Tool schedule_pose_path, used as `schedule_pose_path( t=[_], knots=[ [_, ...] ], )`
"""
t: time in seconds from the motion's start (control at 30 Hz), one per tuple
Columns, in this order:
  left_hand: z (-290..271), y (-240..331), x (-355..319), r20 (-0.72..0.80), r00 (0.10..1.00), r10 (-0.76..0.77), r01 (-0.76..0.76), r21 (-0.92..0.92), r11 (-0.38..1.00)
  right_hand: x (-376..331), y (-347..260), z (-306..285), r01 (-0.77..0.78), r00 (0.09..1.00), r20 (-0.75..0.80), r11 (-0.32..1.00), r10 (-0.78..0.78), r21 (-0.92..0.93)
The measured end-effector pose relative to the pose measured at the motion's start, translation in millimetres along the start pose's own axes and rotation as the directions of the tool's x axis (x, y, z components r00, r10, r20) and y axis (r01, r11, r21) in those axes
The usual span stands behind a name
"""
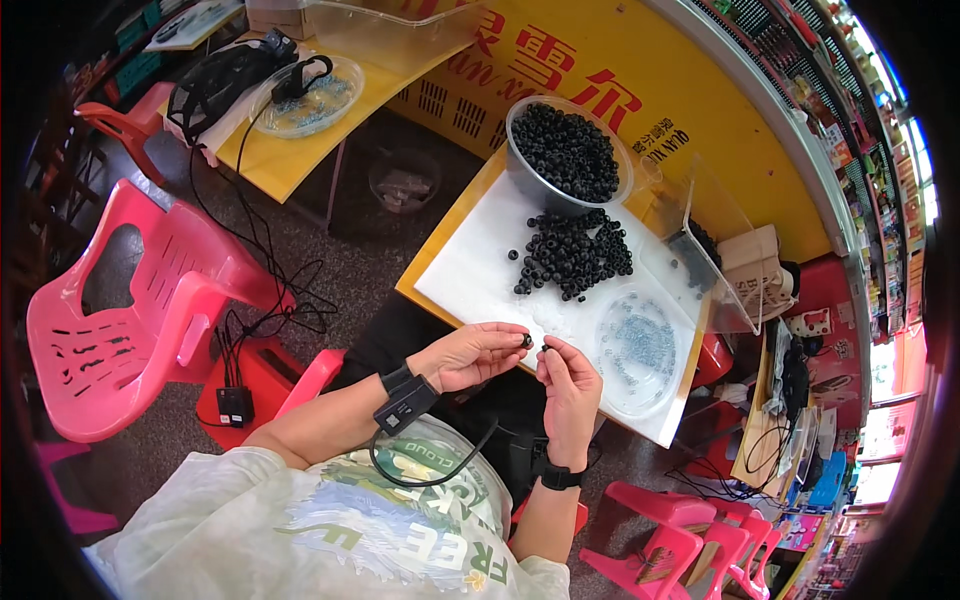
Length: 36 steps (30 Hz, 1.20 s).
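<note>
My left hand (468, 358) pinches a small black round piece (527, 341) between thumb and fingertips, above the near edge of the white board. Close beside it, my right hand (569, 390) has thumb and forefinger pressed together; a tiny dark spot shows at the tips, too small to name. Just beyond both hands lies a loose pile of black round pieces (575, 252) on the white board (465, 265). A clear tub (518, 165) full of the same pieces stands behind the pile. Right of my right hand, a clear round dish (630, 402) carries many small pale-blue bits (645, 340).
A clear bin (725, 280) with more black pieces stands at the board's right. On the left is a pink chair (130, 330) beside a yellow table (285, 165) with another dish (350, 85). Black cables (265, 250) trail to the floor. Pink stools (665, 530) sit lower right.
</note>
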<state>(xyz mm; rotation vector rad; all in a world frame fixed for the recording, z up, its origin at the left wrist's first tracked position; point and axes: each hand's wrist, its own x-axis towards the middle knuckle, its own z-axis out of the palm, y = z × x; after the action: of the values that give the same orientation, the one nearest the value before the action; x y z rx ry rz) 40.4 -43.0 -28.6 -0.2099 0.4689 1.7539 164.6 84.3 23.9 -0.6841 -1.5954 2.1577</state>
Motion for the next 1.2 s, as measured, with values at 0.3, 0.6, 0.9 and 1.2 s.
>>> schedule_pose_path(
  t=[0.3, 0.6, 0.9, 1.2],
  knots=[
    [5.6, 2.5, -4.5, 0.020, 0.996, 0.085, -0.087, 0.137, 0.987, -4.3, -7.0, 17.8, 0.265, 0.954, 0.031, 0.792, -0.298, -0.549],
    [5.0, 0.3, -2.6, 0.077, 0.987, 0.143, -0.156, 0.199, 0.968, -6.3, 5.5, 21.4, 0.297, 0.898, -0.093, 0.749, -0.429, -0.592],
    [7.2, 0.3, -3.5, 0.001, 0.997, 0.074, -0.074, 0.076, 0.994, -6.4, 8.6, 17.7, 0.278, 0.889, -0.186, 0.816, -0.419, -0.507],
    [5.0, -1.2, -2.5, 0.032, 0.996, 0.083, -0.087, 0.169, 0.982, -10.9, 5.5, 22.9, 0.300, 0.886, -0.091, 0.713, -0.454, -0.634]
  ],
)
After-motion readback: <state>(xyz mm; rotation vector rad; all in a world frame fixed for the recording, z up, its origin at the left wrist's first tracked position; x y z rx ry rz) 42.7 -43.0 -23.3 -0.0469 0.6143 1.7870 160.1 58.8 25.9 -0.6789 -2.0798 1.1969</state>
